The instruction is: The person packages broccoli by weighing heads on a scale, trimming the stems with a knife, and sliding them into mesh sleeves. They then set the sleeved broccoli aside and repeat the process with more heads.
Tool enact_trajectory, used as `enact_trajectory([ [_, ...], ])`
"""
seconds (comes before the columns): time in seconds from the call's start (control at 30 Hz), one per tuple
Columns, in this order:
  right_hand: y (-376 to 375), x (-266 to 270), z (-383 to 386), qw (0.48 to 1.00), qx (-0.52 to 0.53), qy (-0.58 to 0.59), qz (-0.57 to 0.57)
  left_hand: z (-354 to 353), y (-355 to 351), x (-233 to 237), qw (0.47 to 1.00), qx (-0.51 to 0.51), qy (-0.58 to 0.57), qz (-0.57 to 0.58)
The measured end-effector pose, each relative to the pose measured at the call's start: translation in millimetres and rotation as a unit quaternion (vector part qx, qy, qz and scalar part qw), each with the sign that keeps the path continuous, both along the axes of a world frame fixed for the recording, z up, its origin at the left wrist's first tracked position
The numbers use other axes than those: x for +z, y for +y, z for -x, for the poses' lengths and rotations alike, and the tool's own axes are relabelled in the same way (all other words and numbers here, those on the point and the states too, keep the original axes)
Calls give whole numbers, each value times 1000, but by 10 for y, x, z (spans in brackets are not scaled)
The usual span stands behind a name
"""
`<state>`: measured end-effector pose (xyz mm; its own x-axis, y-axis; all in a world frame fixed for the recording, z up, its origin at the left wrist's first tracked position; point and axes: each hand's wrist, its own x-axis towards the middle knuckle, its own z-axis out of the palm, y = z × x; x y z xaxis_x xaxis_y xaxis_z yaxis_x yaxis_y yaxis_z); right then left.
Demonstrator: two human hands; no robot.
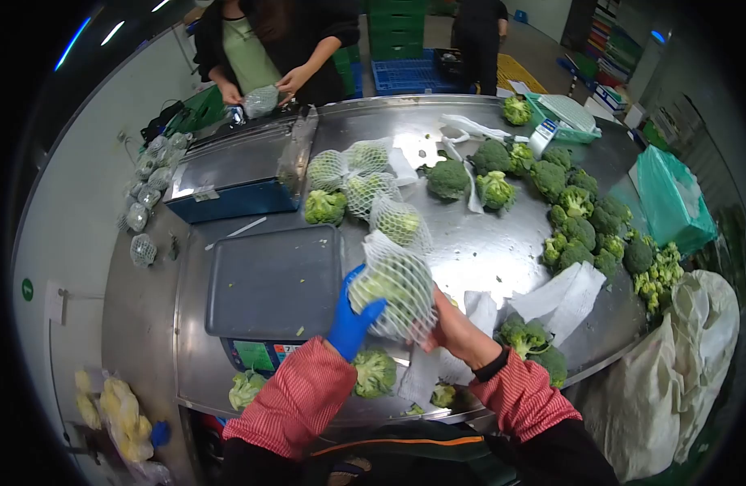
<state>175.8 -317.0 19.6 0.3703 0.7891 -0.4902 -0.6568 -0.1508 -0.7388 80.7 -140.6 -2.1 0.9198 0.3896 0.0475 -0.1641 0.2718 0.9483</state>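
A broccoli head in white foam netting [397, 292] is held between my two hands above the steel table [462, 243]. My left hand [354, 314], in a blue glove, has its fingers wrapped round the left side of it. The bare right hand [458, 328] grips its right side, with the fingers partly hidden behind the net. Just beyond lie several netted broccoli heads [399, 220] in a row. An unwrapped broccoli head [375, 373] rests below my left hand, and white foam sheets [555, 300] lie to the right.
Left of my hands is a scale with a dark platform [276, 283]; behind it stands a wrapping machine [235, 170]. Loose broccoli [579, 211] is heaped on the right, near a green bag [673, 198]. Across the table a person [264, 49] holds a wrapped head [261, 101].
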Motion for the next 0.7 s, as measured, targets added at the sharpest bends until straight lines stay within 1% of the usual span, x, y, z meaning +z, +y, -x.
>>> enact_trajectory([
  [0.03, -65, 15, -106, 998, 51, -28, 13, -114, 33, -65, 996, 10, 23, 88],
  [0.07, -70, 46, -103, 997, 8, -27, 73, -231, 78, -114, 983, 17, 50, 176],
  [0.1, -117, 21, -101, 994, 19, -86, 69, -353, 102, -179, 962, 21, 79, 261],
  [0.17, -258, -31, -162, 975, 46, -207, 65, -605, 122, -382, 963, 136, 102, 211],
  [0.2, -371, -1, -179, 975, 21, -216, 55, -729, 119, -507, 957, 194, 111, 183],
  [0.23, -483, -35, -236, 972, 5, -225, 68, -860, 98, -661, 934, 289, 138, 159],
  [0.3, -753, -101, -402, 964, -27, -247, 95, -1081, 169, -1078, 907, 363, 163, 137],
  [0.33, -885, -105, -497, 956, -41, -261, 128, -1186, 224, -1322, 899, 396, 148, 118],
  [0.37, -1024, -154, -608, 921, -59, -350, 162, -1290, 314, -1581, 888, 429, 131, 99],
  [0.4, -1169, -238, -724, 877, -75, -433, 196, -1377, 468, -1857, 886, 445, 126, 45],
  [0.43, -1304, -285, -846, 824, -87, -511, 229, -1466, 588, -1994, 891, 440, 96, -52],
  [0.47, -1417, -146, -984, 789, -84, -527, 305, -1534, 654, -1899, 901, 413, 86, -104],
  [0.5, -1541, -96, -1142, 709, -87, -590, 377, -1616, 714, -1794, 907, 383, 75, -156],
  [0.53, -1682, -171, -1342, 552, -136, -727, 384, -1747, 825, -1798, 889, 412, 93, -179],
  [0.57, -1881, -185, -1524, 460, -99, -759, 449, -1885, 896, -1821, 867, 441, 112, -201],
  [0.6, -2013, -174, -1694, 392, -64, -744, 537, -1993, 874, -1659, 865, 437, 139, -205],
  [0.63, -2118, -190, -1837, 354, -48, -731, 582, -2089, 1001, -1671, 886, 400, 119, -204],
  [0.67, -2204, -234, -1958, 315, -30, -716, 622, -2176, 1088, -1706, 873, 397, 205, -194],
  [0.7, -2279, -307, -2033, 276, -11, -699, 660, -2208, 1097, -1627, 853, 392, 291, -183],
])
